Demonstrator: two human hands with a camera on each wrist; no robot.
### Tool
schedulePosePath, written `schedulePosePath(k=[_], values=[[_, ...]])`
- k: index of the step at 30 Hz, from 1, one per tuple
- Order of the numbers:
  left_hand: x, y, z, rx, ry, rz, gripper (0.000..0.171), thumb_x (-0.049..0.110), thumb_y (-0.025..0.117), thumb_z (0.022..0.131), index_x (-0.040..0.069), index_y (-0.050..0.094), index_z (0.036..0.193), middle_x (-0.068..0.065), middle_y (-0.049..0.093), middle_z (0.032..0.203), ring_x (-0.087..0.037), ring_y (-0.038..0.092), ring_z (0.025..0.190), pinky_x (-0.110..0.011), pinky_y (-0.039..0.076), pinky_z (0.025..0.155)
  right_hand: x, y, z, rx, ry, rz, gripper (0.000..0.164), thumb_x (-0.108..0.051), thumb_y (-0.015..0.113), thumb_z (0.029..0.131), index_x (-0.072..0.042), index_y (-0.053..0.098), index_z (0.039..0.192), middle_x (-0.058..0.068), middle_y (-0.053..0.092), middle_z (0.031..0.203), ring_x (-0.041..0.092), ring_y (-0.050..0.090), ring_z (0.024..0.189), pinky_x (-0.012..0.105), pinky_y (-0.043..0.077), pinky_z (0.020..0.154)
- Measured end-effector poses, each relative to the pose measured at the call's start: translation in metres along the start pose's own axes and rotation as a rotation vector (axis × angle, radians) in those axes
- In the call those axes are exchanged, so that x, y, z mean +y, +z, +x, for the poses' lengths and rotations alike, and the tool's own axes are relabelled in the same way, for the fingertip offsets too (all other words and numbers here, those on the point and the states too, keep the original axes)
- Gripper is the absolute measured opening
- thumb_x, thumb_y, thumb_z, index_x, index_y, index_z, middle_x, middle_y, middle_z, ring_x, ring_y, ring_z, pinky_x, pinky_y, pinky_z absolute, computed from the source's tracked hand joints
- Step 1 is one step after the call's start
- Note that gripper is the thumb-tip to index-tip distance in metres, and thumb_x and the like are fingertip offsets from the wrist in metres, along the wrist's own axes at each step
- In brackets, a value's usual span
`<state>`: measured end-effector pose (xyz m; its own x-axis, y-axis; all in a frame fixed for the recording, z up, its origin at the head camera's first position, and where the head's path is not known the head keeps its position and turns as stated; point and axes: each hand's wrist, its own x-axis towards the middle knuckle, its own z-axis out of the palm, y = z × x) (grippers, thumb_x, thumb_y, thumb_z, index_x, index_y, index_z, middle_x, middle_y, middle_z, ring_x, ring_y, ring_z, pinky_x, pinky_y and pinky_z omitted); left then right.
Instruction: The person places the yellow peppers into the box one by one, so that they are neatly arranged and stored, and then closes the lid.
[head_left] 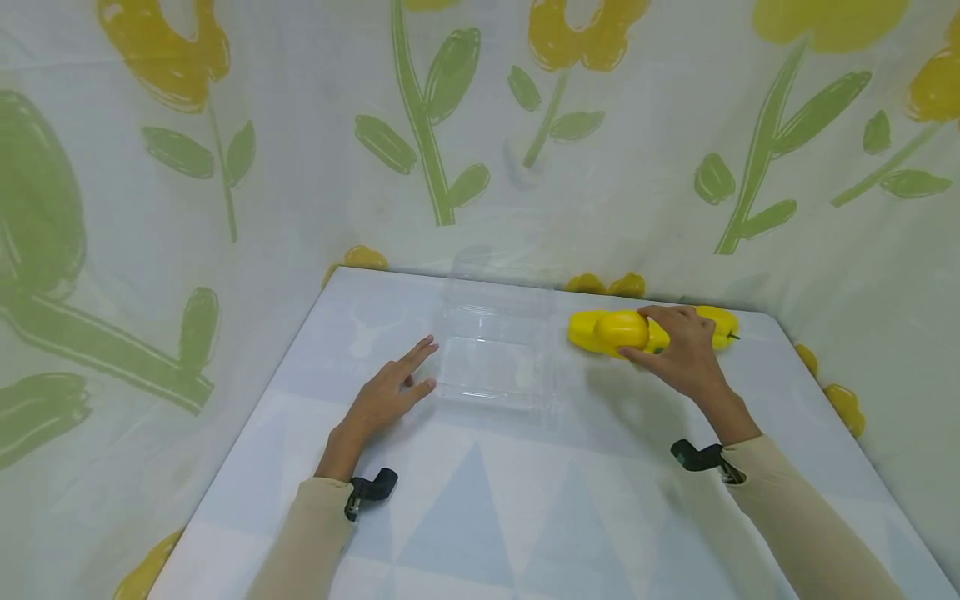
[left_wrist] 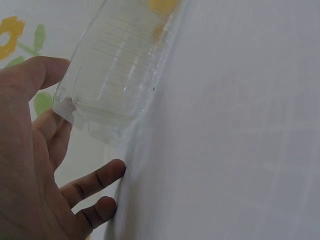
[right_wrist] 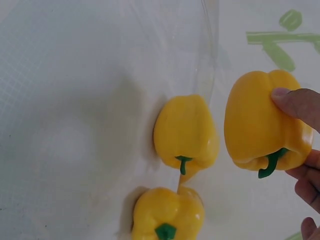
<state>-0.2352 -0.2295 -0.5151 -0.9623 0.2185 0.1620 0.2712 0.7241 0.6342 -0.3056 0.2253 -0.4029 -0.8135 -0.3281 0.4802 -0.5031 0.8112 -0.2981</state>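
Beige sleeves [head_left: 300,542] come closest to me, and past the left cuff the left hand [head_left: 382,400] lies with its fingers loosely extended and spread at the left edge of a clear plastic container [head_left: 487,367] on the white table [head_left: 465,517]. Over to the right, the right hand [head_left: 682,350] pinches a yellow bell pepper [head_left: 622,329] between thumb and fingers, held up above other yellow peppers [right_wrist: 185,130] resting on the table.

We see a green-stemmed yellow pepper [right_wrist: 260,117] in the right hand [head_left: 682,352], more yellow peppers [right_wrist: 186,131] beside it, blue triangles [head_left: 459,525] on the white tabletop [head_left: 540,442] below, yellow-and-green flowers [head_left: 832,18] on pale cloth [head_left: 303,187] beyond.
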Motion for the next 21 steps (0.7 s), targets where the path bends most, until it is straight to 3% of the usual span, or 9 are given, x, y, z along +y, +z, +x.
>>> schedulePosePath(k=[21], values=[[-0.001, 0.001, 0.000, 0.001, 0.003, 0.000, 0.063, 0.048, 0.052, 0.102, 0.035, 0.028, 0.159, 0.021, 0.020, 0.163, -0.016, 0.048, 0.091, -0.037, 0.040, 0.072, -0.013, 0.019, 0.009, 0.037, -0.064, 0.051, 0.063, -0.028, 0.094, 0.068, -0.002, 0.068, 0.119, 0.019, 0.068, 0.120, 0.038, 0.049, 0.109, 0.061, 0.023, 0.085]])
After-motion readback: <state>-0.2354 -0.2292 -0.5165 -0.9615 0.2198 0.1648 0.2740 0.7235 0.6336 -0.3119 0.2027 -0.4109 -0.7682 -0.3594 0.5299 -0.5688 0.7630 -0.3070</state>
